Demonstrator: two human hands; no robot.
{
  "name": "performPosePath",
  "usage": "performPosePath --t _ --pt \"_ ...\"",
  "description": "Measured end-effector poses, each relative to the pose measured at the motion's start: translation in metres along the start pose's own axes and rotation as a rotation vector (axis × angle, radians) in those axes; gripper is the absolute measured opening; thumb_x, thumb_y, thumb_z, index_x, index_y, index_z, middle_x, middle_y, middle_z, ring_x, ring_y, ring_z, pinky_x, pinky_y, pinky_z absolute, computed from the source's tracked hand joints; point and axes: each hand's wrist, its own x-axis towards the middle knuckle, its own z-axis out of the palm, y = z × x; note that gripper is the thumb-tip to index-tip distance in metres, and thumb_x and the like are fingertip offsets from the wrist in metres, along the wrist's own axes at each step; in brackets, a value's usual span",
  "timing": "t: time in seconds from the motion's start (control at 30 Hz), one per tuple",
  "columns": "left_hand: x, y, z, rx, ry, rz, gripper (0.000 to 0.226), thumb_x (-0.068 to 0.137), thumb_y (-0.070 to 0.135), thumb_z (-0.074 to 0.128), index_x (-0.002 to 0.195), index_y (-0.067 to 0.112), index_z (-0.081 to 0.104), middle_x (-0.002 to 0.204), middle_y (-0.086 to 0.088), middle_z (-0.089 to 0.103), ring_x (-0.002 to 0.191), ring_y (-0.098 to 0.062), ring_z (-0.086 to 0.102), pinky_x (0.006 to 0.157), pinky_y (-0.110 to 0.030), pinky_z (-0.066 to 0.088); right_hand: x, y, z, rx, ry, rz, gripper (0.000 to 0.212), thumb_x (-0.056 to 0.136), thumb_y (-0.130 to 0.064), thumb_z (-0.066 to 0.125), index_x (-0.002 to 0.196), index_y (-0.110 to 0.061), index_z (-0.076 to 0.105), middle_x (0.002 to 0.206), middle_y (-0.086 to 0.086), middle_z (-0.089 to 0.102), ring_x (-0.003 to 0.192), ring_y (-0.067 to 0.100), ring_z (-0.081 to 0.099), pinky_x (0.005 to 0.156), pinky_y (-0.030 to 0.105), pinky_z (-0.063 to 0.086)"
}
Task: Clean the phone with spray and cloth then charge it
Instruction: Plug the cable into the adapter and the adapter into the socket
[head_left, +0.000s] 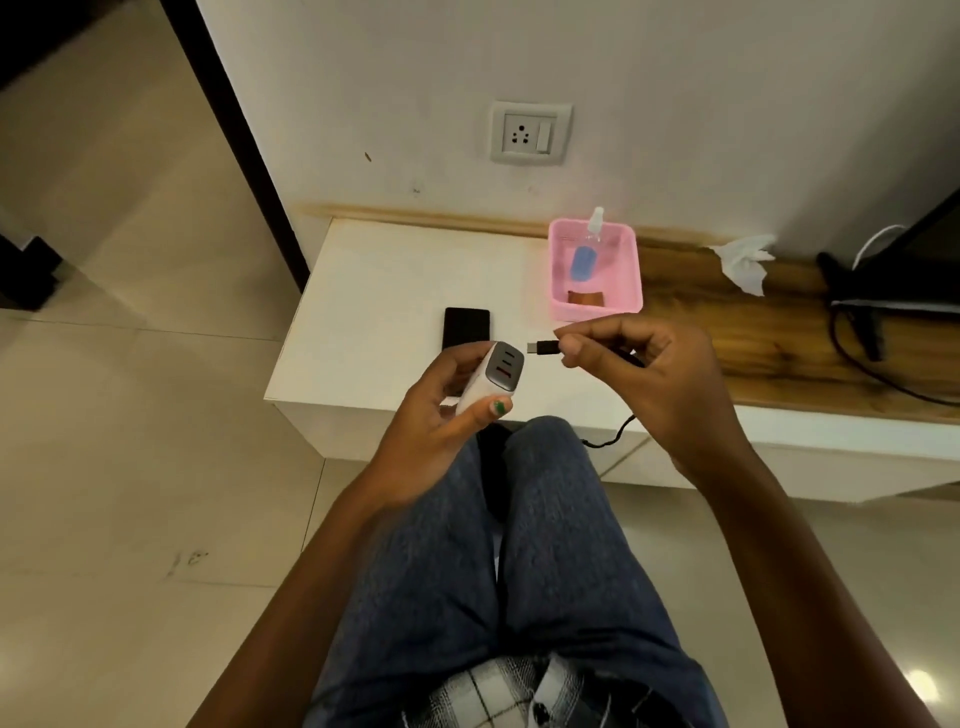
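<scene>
A black phone (466, 327) lies flat on the white table top (374, 312), partly hidden by my left hand. My left hand (447, 410) grips a white charger adapter (491, 376), its grey port face turned toward the right. My right hand (644, 374) pinches the black cable plug (544, 347), which points left at the adapter's ports with a small gap between them. The black cable (613, 434) trails down below my right hand. A spray bottle (587, 254) with a blue label lies in a pink tray (631, 291).
A white wall socket (530, 132) with a switch sits above the table. A small brown item (586, 299) lies in the pink tray. A crumpled white tissue (745, 260) rests on the wooden surface (727, 322). Dark equipment with cables (883, 291) stands far right.
</scene>
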Motion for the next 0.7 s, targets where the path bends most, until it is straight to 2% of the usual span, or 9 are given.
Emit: performPosePath --t 0.1,0.2,0.27,0.37,0.53,0.7 --pt "-0.006 0.003 -0.004 0.017 -0.049 -0.038 0.045 0.078 0.036 0.062 0.121 0.037 0.050 0.123 0.018 0.056 0.112 0.006 0.053 0.081 -0.005 0.044 -0.008 0.000 -0.001 -0.040 -0.014 -0.021 0.010 0.079 -0.017 0.070 0.089 -0.019 0.071 0.086 -0.009 0.071 0.081 0.006 0.066 0.075 0.019 0.055" --pt "-0.009 0.005 -0.008 -0.001 -0.091 -0.044 0.042 0.081 0.031 0.063 0.121 0.036 0.053 0.118 0.020 0.059 0.110 0.010 0.054 0.083 -0.004 0.042 -0.011 0.000 -0.003 -0.037 -0.041 -0.006 0.013 0.078 -0.014 0.072 0.090 -0.018 0.072 0.085 -0.008 0.072 0.075 0.005 0.066 0.070 0.016 0.054" --pt "-0.009 0.004 -0.010 -0.037 -0.121 -0.064 0.043 0.082 0.029 0.063 0.124 0.032 0.055 0.117 0.017 0.062 0.113 0.002 0.055 0.091 -0.013 0.047 -0.012 -0.002 -0.003 -0.013 -0.059 0.003 0.014 0.077 -0.011 0.073 0.090 -0.017 0.072 0.084 -0.007 0.072 0.071 0.004 0.066 0.068 0.015 0.054" --pt "-0.009 0.000 -0.012 -0.094 -0.150 -0.100 0.044 0.083 0.029 0.065 0.126 0.026 0.056 0.123 0.013 0.062 0.119 -0.014 0.056 0.102 -0.036 0.047 -0.013 -0.005 -0.002 -0.020 -0.085 0.003 0.018 0.076 -0.009 0.074 0.090 -0.020 0.072 0.083 -0.012 0.071 0.073 0.003 0.068 0.070 0.013 0.053" --pt "-0.010 -0.001 -0.014 -0.159 -0.149 -0.147 0.062 0.070 0.052 0.075 0.125 0.029 0.060 0.128 0.004 0.061 0.122 -0.026 0.055 0.100 -0.045 0.048 -0.014 -0.009 0.003 -0.158 -0.131 -0.011 0.025 0.078 -0.010 0.072 0.100 -0.023 0.069 0.082 -0.020 0.066 0.078 -0.006 0.064 0.069 0.004 0.048" --pt "-0.008 -0.002 -0.018 -0.217 -0.144 -0.160 0.061 0.065 0.053 0.078 0.119 0.030 0.064 0.126 0.002 0.060 0.122 -0.029 0.054 0.093 -0.042 0.053 -0.016 -0.013 0.006 -0.239 -0.127 -0.012 0.021 0.079 -0.011 0.071 0.100 -0.017 0.073 0.085 -0.012 0.068 0.080 -0.001 0.064 0.072 0.006 0.049"
